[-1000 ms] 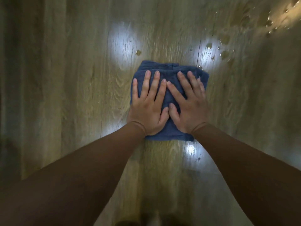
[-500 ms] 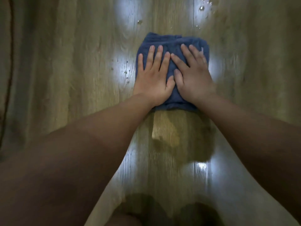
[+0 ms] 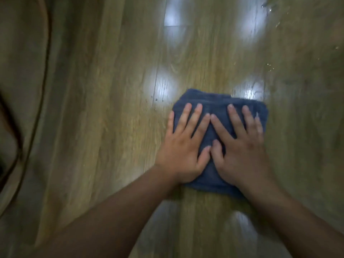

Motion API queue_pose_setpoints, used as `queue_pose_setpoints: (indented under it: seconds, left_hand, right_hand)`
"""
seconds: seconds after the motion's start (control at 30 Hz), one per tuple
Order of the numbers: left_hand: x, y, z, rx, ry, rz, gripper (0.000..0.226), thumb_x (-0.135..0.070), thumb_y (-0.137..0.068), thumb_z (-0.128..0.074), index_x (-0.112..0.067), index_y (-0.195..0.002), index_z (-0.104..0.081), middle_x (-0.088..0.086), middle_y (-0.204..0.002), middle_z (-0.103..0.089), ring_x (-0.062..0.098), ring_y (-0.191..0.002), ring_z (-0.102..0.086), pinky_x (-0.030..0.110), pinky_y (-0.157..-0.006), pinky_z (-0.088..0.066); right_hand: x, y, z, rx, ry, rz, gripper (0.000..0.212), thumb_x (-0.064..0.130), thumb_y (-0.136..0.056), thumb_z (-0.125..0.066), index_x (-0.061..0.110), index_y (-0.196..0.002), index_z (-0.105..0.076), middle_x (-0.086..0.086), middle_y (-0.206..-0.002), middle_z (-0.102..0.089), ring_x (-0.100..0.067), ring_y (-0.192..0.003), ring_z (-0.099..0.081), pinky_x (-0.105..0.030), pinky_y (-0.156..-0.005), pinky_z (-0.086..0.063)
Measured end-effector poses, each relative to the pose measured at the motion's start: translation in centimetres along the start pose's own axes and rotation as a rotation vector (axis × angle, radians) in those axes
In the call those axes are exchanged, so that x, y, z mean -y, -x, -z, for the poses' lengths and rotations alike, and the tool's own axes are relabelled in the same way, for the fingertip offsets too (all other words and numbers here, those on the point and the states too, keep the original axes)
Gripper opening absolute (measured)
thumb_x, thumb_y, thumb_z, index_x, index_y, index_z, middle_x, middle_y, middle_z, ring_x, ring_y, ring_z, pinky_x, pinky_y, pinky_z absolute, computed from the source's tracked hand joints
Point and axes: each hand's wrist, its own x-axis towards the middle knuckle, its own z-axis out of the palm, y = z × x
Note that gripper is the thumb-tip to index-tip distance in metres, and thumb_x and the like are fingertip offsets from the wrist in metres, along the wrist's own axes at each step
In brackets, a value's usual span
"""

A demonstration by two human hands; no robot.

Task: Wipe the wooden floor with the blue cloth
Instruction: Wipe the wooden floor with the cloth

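Note:
A folded blue cloth (image 3: 214, 103) lies flat on the wooden floor (image 3: 111, 118), right of the middle of the view. My left hand (image 3: 183, 148) presses on its left half with straight, spread fingers. My right hand (image 3: 242, 148) presses on its right half the same way. The thumbs and forefingers of both hands meet over the middle of the cloth. Most of the cloth is hidden under my palms; its far edge and near edge show.
Water drops (image 3: 270, 66) glisten on the boards at the far right. Bright light reflections (image 3: 163, 86) lie on the planks beyond the cloth. A dark curved edge (image 3: 44, 53) of something blurred runs down the left side.
The cloth and both hands have slid back toward me and to the right after a push away. The drops at the far right are in view again.

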Motion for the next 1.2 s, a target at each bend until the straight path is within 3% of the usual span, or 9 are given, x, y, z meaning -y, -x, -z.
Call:
queue_pose_setpoints:
  seconds: [0.23,0.4,0.6,0.77,0.97,1.2]
  left_hand:
    - [8.9,-15.4,3.5,-0.001,-0.102,0.138,0.072,-0.051,-0.097,-0.02,-0.017,-0.159,-0.009,0.006,-0.168,-0.001,0.026,-0.154,0.007,0.055,-0.123,0.001]
    - [11.5,-20.7,4.1,-0.027,-0.111,0.205,0.073,-0.051,-0.096,-0.016,-0.015,-0.159,-0.01,0.008,-0.167,-0.003,0.03,-0.154,0.005,0.056,-0.122,0.003]
    - [10.7,-19.6,4.3,-0.019,-0.136,0.19,0.069,-0.049,-0.1,-0.016,-0.015,-0.159,-0.005,0.008,-0.168,0.0,0.028,-0.154,0.008,0.055,-0.123,0.004]
    - [9.5,-15.1,3.5,-0.009,-0.136,0.182,0.073,-0.053,-0.096,-0.007,-0.016,-0.159,-0.006,0.007,-0.168,0.0,0.028,-0.154,0.007,0.054,-0.123,0.003]
    - [5.3,-7.0,2.2,0.01,-0.131,0.202,0.071,-0.051,-0.098,-0.011,-0.015,-0.159,-0.003,0.009,-0.167,0.002,0.029,-0.153,0.009,0.059,-0.121,-0.001]
    - [1.4,-2.0,0.7,0.058,-0.127,0.185,0.071,-0.051,-0.098,-0.012,-0.015,-0.159,-0.002,0.009,-0.167,0.005,0.03,-0.153,0.012,0.062,-0.119,-0.001]
  right_hand:
    - [-1.1,-19.4,-0.1,0.066,0.067,0.013,0.063,0.044,-0.091,-0.034,0.034,-0.153,-0.037,-0.007,-0.166,-0.021,-0.034,-0.154,-0.008,-0.051,-0.125,-0.003]
    - [-2.0,-27.0,-0.2,0.068,0.066,0.083,0.065,0.05,-0.088,-0.028,0.035,-0.15,-0.041,-0.006,-0.164,-0.026,-0.032,-0.153,-0.014,-0.051,-0.125,-0.008]
    - [-1.3,-24.6,-0.3,0.054,0.091,0.032,0.055,0.041,-0.099,-0.031,0.035,-0.153,-0.035,-0.005,-0.167,-0.019,-0.03,-0.154,-0.007,-0.048,-0.126,-0.002]
    - [-0.1,-19.5,-0.9,0.044,0.042,0.031,0.057,0.042,-0.096,-0.029,0.034,-0.152,-0.039,-0.006,-0.166,-0.022,-0.032,-0.154,-0.01,-0.049,-0.125,-0.001]
    - [1.4,-10.9,-0.4,0.017,0.016,0.071,0.055,0.038,-0.093,-0.036,0.027,-0.144,-0.053,-0.011,-0.159,-0.037,-0.038,-0.149,-0.025,-0.058,-0.122,-0.017]
    - [0.6,-4.4,-1.1,-0.031,-0.015,0.059,0.053,0.036,-0.093,-0.042,0.029,-0.144,-0.052,-0.007,-0.159,-0.037,-0.033,-0.149,-0.025,-0.054,-0.123,-0.014]
